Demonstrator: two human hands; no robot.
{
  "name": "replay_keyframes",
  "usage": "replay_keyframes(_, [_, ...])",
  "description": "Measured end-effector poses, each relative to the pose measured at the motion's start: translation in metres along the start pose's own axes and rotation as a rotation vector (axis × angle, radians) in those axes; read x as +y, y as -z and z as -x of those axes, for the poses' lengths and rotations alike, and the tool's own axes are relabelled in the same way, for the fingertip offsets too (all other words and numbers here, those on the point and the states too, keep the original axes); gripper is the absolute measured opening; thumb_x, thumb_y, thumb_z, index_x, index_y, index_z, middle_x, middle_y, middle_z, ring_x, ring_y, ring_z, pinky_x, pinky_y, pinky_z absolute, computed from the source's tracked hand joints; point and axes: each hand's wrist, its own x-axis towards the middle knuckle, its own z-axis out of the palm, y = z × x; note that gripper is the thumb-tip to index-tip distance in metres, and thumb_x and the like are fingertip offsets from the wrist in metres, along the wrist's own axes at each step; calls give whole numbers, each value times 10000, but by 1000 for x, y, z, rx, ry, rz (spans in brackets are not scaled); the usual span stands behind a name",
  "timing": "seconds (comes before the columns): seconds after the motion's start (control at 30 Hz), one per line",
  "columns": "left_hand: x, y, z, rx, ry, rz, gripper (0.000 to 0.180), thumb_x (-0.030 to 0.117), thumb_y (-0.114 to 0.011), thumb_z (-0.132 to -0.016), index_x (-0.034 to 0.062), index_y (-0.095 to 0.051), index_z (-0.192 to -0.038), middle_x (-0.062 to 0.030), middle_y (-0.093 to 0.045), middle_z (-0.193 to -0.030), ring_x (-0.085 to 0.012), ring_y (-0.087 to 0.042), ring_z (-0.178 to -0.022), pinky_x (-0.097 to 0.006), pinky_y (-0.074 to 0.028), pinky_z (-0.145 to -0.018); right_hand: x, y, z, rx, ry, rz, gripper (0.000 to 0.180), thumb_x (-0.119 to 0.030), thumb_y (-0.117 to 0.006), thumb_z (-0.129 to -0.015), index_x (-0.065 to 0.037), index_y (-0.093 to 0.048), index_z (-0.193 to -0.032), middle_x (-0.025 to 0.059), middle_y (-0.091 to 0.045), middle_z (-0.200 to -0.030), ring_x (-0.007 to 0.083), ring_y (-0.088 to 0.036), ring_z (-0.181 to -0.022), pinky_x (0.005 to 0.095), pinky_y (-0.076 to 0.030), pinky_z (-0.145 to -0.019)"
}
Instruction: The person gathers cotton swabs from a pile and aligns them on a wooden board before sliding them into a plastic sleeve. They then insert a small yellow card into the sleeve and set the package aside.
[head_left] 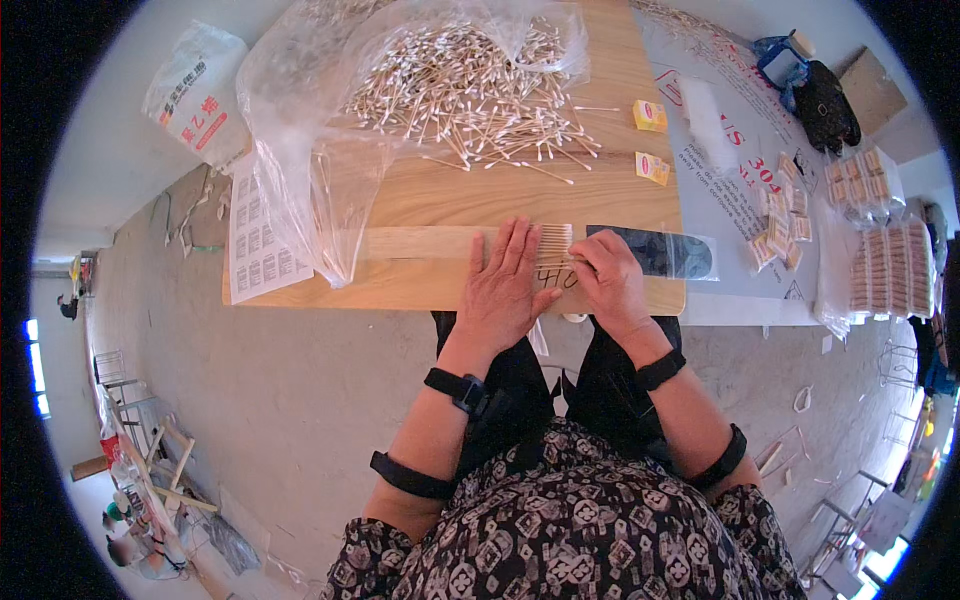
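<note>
A neat row of cotton swabs (pixel 555 243) lies side by side near the front edge of the wooden table (pixel 430 205). My left hand (pixel 503 283) rests flat with fingers stretched out, its fingertips along the left side of that row. At the row's right side, the fingers of my right hand (pixel 608 280) are pinched together; what they hold, if anything, is hidden. Beyond both hands spreads a big loose heap of cotton swabs (pixel 470 95), partly inside a clear plastic bag (pixel 300 110). Just right of my right hand lies a dark flat strip (pixel 672 254) under clear film.
Two small yellow boxes (pixel 650 116) sit by the table's right edge. A printed sheet (pixel 262 235) lies at the left. On the grey-covered surface (pixel 715 180) at right are loose swab packs (pixel 780 225) and stacked packs (pixel 890 268). A black bag (pixel 826 105) stands farther back.
</note>
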Motion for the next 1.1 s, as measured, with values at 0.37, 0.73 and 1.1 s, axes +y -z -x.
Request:
replay_keyframes(0.37, [0, -6, 0, 26, -1, -9, 828, 514, -537, -921, 30, -252, -1530, -145, -243, -1600, -288, -215, -1487, -504, -99, -1207, -2, -5, -8, 38, 204, 276, 117, -61, -617, -775, -24, -567, -873, 143, -551, -912, 344, -586, -892, 436, -518, -766])
replay_keyframes(0.73, [-1, -4, 1, 45, 1, -36, 823, 523, -523, -927, 32, -254, -1530, -141, -260, -1596, -279, -213, -1490, -492, -91, -1210, 3, -4, -12, -65, 295, 374, 73, -63, -588, -764, -29, -569, -825, 148, -557, -905, 344, -596, -883, 430, -526, -761])
replay_keyframes(1.1, [0, -2, 0, 51, -8, -46, 823, 491, -559, -911, 33, -262, -1526, -137, -262, -1595, -279, -228, -1483, -506, -121, -1202, -2, 3, -33, -235, -418, 126, 210, -130, -713, -744, -34, -593, -888, 169, -635, -949, 378, -635, -820, 438, -518, -698])
